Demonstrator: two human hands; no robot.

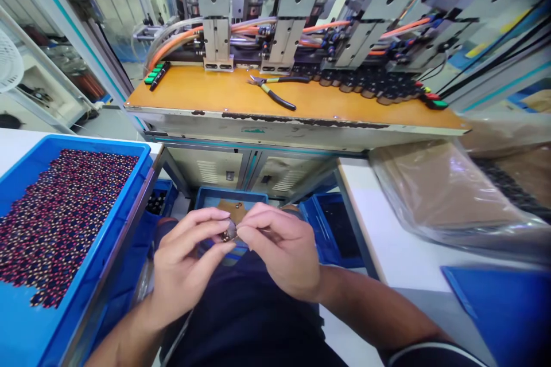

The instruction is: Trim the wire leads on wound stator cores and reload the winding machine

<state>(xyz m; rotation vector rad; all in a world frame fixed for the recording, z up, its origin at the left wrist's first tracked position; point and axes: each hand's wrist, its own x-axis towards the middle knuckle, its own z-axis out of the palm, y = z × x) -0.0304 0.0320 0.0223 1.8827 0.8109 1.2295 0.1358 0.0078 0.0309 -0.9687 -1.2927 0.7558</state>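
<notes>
My left hand (187, 261) and my right hand (278, 249) meet over my lap, fingertips pinched together on a small dark metal part (228, 234). Both hands grip it from opposite sides. What the part is exactly I cannot make out. A blue tray (129, 195) filled with several small red and dark parts (60, 218) lies on the left, close to my left forearm.
An orange workbench (206, 92) ahead carries pliers (275, 92), a row of dark cylinders (379, 89) and a grey machine (297, 11) with orange hoses. Plastic-wrapped brown sheets (443, 189) lie on the right table. Blue bins (331, 229) stand below; a blue tray corner (508, 309) at right.
</notes>
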